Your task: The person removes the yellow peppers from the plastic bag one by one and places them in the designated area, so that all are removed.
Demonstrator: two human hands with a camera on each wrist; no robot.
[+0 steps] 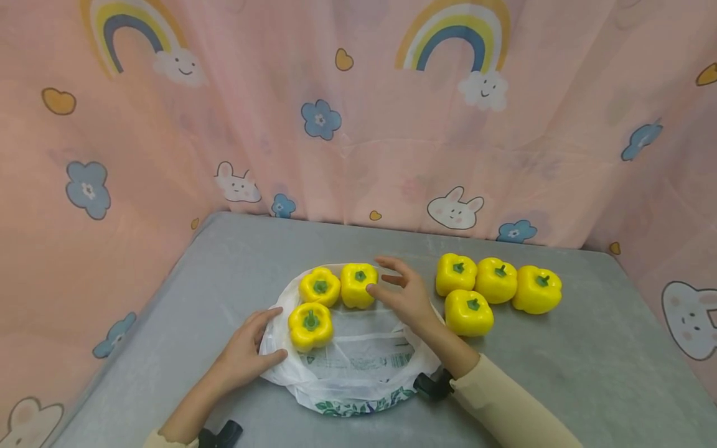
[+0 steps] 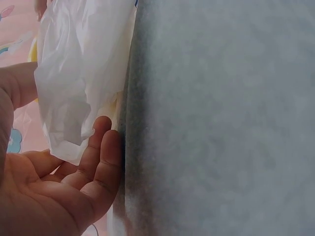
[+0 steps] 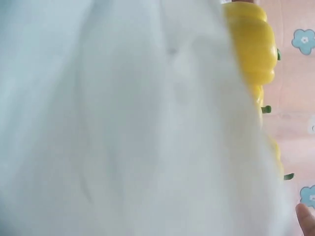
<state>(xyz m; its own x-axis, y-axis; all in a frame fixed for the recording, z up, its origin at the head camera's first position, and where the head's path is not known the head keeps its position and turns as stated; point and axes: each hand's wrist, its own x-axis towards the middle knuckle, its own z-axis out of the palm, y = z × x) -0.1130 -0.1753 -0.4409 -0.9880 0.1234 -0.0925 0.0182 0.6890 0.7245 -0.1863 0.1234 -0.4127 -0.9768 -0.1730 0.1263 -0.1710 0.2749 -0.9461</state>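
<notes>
A white plastic bag (image 1: 358, 392) with a green leaf print lies spread open on the table, its rim folded down. Three yellow bell peppers with green stems sit within it: a left rear pepper (image 1: 319, 286), a right rear pepper (image 1: 358, 286) and a front pepper (image 1: 310, 328). My left hand (image 1: 241, 354) rests at the bag's left rim, thumb and fingers spread apart; in the left wrist view its fingers (image 2: 101, 172) lie loosely against the white plastic. My right hand (image 1: 406, 295) reaches over the bag, fingers spread, its thumb tip overlapping the right rear pepper's edge.
Several more yellow peppers (image 1: 469, 313) stand grouped on the grey table (image 1: 560, 373), right of the bag. A pink patterned curtain (image 1: 358, 174) hangs behind and along both sides. White plastic (image 3: 147, 123) fills most of the right wrist view.
</notes>
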